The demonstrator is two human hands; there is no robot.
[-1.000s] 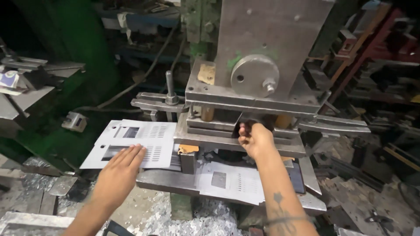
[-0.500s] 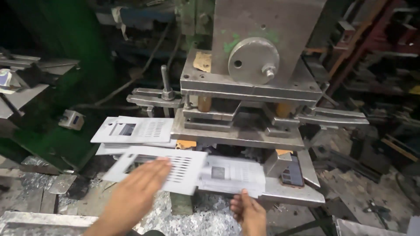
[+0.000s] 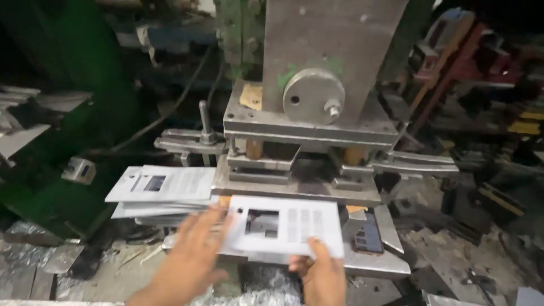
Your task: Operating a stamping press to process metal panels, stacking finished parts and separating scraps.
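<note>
Holding the punched metal sheet (image 3: 283, 225) on the press (image 3: 317, 113) bed, right hand (image 3: 320, 272) pinching its near edge, left hand (image 3: 190, 263) spread flat at its left side. Best kept square, fingers off the die; stack of sheets (image 3: 164, 190) lies left.

Both hands held a flat, pale punched sheet (image 3: 283, 226) in front of a grey metal press (image 3: 317, 113). The left hand (image 3: 190, 255) lay spread, blurred, over the sheet's left edge, fingers pointing toward the machine. The right hand (image 3: 320, 272) pinched the sheet's near edge, thumb on top. The sheet bore a rectangular cut-out and rows of slots, and it rested over the press bed (image 3: 294, 190). A stack of similar sheets (image 3: 161, 192) lay just left of the bed. Metal scrap (image 3: 34, 249) littered the surface below.
</note>
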